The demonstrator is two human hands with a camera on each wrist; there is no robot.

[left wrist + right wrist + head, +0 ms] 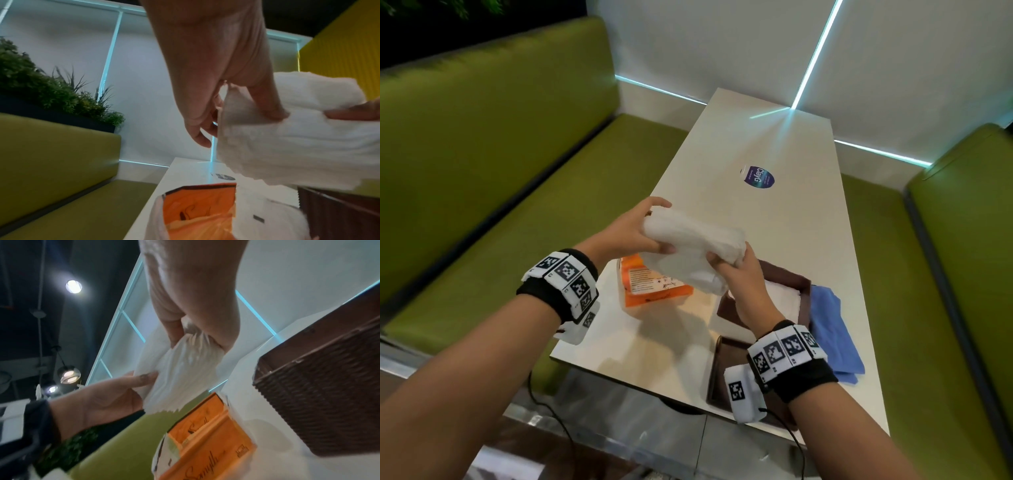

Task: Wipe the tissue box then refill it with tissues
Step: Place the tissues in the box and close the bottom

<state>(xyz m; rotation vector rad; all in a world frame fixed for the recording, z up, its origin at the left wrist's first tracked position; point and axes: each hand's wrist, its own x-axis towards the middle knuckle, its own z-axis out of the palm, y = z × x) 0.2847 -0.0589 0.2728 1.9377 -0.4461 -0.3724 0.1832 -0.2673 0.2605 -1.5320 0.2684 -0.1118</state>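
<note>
Head view, centre of frame: stack of white tissues (693, 236), held in the air above the table (774, 144) by both hands. Left hand (633, 233) grasps the stack's left end, thumb under, fingers curled over the top. Right hand (736, 270) grasps the right end, fingers wrapped round the bundle. A loose flap of the stack hangs toward the lower centre.

Below the stack, lower centre: orange tissue pack (654, 286), lying flat on the table, clear plastic wrapper at its edges, printed text on top.

Right of the pack, partly behind the right wrist: brown tissue box (796, 286), open at the top, white tissues showing inside. Its lid (719, 373) lies flat at the near table edge, lower centre-right, partly covered by the wrist.

Far side of the box, right of centre: blue cloth (835, 329), crumpled on the table, touching the box wall.

Upper centre of the table: round dark sticker (758, 178).

Left and right edges of frame: green bench seats (482, 137).

Left wrist view: thumb and fingers pinch the tissue stack at right of frame; orange pack below.

Right wrist view: woven brown box wall at right, orange pack at bottom, both hands on the stack.
</note>
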